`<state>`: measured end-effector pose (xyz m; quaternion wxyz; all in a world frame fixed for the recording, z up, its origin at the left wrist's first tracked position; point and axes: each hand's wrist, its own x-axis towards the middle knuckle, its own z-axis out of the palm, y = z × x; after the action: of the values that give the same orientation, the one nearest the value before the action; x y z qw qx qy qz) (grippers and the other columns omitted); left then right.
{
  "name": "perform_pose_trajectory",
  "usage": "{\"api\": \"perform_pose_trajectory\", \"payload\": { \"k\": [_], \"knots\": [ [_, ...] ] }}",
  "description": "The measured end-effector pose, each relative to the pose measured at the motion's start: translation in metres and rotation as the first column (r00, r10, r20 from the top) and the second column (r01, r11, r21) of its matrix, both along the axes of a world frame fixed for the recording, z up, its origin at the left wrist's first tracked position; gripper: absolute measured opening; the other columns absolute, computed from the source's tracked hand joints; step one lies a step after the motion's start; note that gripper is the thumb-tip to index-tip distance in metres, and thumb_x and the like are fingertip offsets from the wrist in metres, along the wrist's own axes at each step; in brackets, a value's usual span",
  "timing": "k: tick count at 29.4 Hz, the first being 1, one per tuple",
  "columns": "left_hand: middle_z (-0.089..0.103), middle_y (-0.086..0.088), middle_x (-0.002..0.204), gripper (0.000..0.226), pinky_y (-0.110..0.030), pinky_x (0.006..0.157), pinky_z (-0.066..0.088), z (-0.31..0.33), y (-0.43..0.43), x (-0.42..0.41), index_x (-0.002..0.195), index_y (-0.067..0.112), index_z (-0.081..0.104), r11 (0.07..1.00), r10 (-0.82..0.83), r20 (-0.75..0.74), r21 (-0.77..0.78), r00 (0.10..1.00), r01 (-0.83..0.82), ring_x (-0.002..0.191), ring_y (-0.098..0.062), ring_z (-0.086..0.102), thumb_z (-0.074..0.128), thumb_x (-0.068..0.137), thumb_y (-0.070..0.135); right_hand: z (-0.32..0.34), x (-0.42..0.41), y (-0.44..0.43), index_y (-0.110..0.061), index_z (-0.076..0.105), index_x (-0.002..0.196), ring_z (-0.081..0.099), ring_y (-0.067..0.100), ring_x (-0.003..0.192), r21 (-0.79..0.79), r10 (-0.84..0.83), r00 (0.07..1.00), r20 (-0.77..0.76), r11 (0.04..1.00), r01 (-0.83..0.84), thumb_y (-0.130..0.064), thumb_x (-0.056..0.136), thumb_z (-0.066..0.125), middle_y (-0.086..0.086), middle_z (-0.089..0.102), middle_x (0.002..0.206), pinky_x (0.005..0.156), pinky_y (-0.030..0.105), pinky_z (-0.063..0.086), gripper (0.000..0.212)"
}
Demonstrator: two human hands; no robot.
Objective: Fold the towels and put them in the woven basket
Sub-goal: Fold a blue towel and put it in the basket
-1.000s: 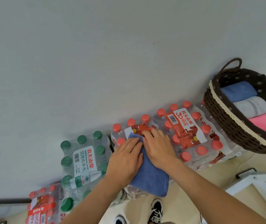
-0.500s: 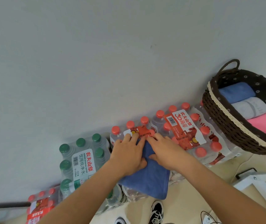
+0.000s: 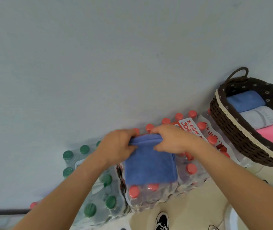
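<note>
- Underfoot of both hands: the red-capped bottle pack (image 3: 190, 170) serves as the work surface. Its caps give uneven support. Judged risk: the fold goes crooked, or the cloth slides off the near edge to the floor.
- Well off to the right of the right hand: the woven basket (image 3: 228, 113), apparently resting on more bottles. Three stored towels (image 3: 258, 117) lie side by side inside. Judged risk: a loosely held bundle springs open on the carry across.
- Beneath the left forearm: the green-capped bottle pack (image 3: 89, 209). No obstruction.
- Between the hands: the blue towel (image 3: 149, 166), flat on the red-capped pack. Its far edge is bunched and raised, and the rest runs back toward the wrists.
- The left hand (image 3: 117, 146) and right hand (image 3: 174, 140) sit close together, each curled over that far edge, pinching it.
- Below the wrists: a shoe (image 3: 162, 219) on the floor, off the route.
</note>
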<state>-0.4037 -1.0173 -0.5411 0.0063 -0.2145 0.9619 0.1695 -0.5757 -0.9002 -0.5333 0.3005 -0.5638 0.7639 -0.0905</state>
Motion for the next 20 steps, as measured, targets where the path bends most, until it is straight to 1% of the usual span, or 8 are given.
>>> {"api": "perform_pose_trajectory", "payload": {
  "k": [3, 5, 7, 10, 14, 16, 18, 20],
  "knots": [
    [0.062, 0.000, 0.078, 0.021, -0.031, 0.058, 0.044, 0.030, -0.001, 0.012, 0.086, 0.017, 0.061, 0.970, -0.048, -0.374, -0.238, 0.926, -0.046, 0.070, -0.023, 0.055, 0.052, 0.068, 0.024, 0.026, 0.002, 0.005, -0.023, 0.061, 0.097, 0.052, 0.017, 0.084, -0.401, -0.003, 0.983, -0.185, 0.913, -0.073, -0.017, 0.075, 0.066, -0.005, 0.059, 0.089, 0.071, 0.034, 0.042, 0.023],
    [0.060, -0.002, 0.078, 0.024, -0.032, 0.057, 0.044, 0.023, 0.007, 0.021, 0.088, 0.017, 0.057, 0.952, -0.096, -0.411, -0.303, 0.906, -0.037, 0.070, -0.024, 0.053, 0.055, 0.064, 0.016, 0.021, 0.015, 0.014, -0.017, 0.064, 0.105, 0.053, 0.021, 0.086, -0.530, -0.040, 0.930, -0.365, 0.831, -0.172, -0.010, 0.069, 0.071, 0.000, 0.059, 0.092, 0.071, 0.035, 0.043, 0.038],
    [0.061, -0.003, 0.079, 0.038, -0.034, 0.057, 0.046, -0.007, 0.019, 0.031, 0.102, 0.018, 0.055, 0.921, -0.128, -0.314, -0.388, 0.941, -0.004, 0.069, -0.026, 0.056, 0.047, 0.066, 0.019, -0.010, 0.031, 0.027, -0.010, 0.065, 0.112, 0.056, 0.027, 0.081, -0.516, -0.058, 0.845, -0.532, 0.814, -0.268, -0.009, 0.069, 0.063, 0.005, 0.060, 0.087, 0.065, 0.038, 0.046, 0.043],
    [0.061, -0.001, 0.078, 0.052, -0.033, 0.056, 0.046, -0.064, 0.044, 0.048, 0.119, 0.015, 0.057, 0.855, -0.189, -0.100, -0.507, 0.977, 0.114, 0.068, -0.023, 0.057, 0.047, 0.069, 0.021, -0.068, 0.055, 0.053, -0.011, 0.066, 0.115, 0.054, 0.025, 0.075, -0.399, 0.017, 0.775, -0.632, 0.850, -0.344, -0.015, 0.072, 0.042, 0.002, 0.057, 0.077, 0.061, 0.038, 0.048, 0.049],
    [0.064, -0.005, 0.101, 0.048, -0.038, 0.080, 0.042, -0.080, 0.066, 0.059, 0.115, 0.012, 0.067, 0.878, -0.154, -0.132, -0.472, 0.979, 0.074, 0.094, -0.025, 0.051, 0.043, 0.076, 0.027, -0.091, 0.072, 0.075, -0.011, 0.066, 0.119, 0.051, 0.025, 0.080, -0.439, -0.047, 0.797, -0.602, 0.853, -0.281, -0.013, 0.075, 0.035, 0.003, 0.057, 0.080, 0.063, 0.038, 0.050, 0.054],
    [0.062, -0.009, 0.123, 0.048, -0.042, 0.096, 0.042, -0.080, 0.068, 0.061, 0.117, 0.010, 0.066, 0.895, -0.173, -0.104, -0.431, 0.979, 0.112, 0.113, -0.028, 0.055, 0.048, 0.077, 0.030, -0.086, 0.075, 0.077, -0.011, 0.066, 0.117, 0.050, 0.028, 0.092, -0.434, -0.040, 0.796, -0.604, 0.854, -0.286, -0.014, 0.078, 0.038, 0.006, 0.059, 0.089, 0.069, 0.040, 0.051, 0.048],
    [0.059, -0.010, 0.131, 0.053, -0.040, 0.098, 0.049, -0.079, 0.066, 0.064, 0.120, 0.011, 0.066, 0.921, -0.193, -0.040, -0.352, 0.980, 0.166, 0.118, -0.027, 0.058, 0.067, 0.072, 0.033, -0.081, 0.075, 0.079, -0.010, 0.067, 0.114, 0.052, 0.031, 0.115, -0.420, 0.018, 0.810, -0.586, 0.849, -0.322, -0.015, 0.082, 0.040, 0.011, 0.063, 0.111, 0.085, 0.043, 0.052, 0.042],
    [0.060, -0.009, 0.130, 0.057, -0.037, 0.097, 0.050, -0.079, 0.067, 0.069, 0.121, 0.011, 0.065, 0.943, -0.216, -0.016, -0.263, 0.976, 0.204, 0.118, -0.025, 0.058, 0.071, 0.069, 0.035, -0.079, 0.073, 0.083, -0.010, 0.068, 0.113, 0.053, 0.030, 0.125, -0.380, 0.119, 0.833, -0.540, 0.849, -0.367, -0.016, 0.081, 0.040, 0.013, 0.062, 0.127, 0.096, 0.044, 0.050, 0.043]
  ]
}}
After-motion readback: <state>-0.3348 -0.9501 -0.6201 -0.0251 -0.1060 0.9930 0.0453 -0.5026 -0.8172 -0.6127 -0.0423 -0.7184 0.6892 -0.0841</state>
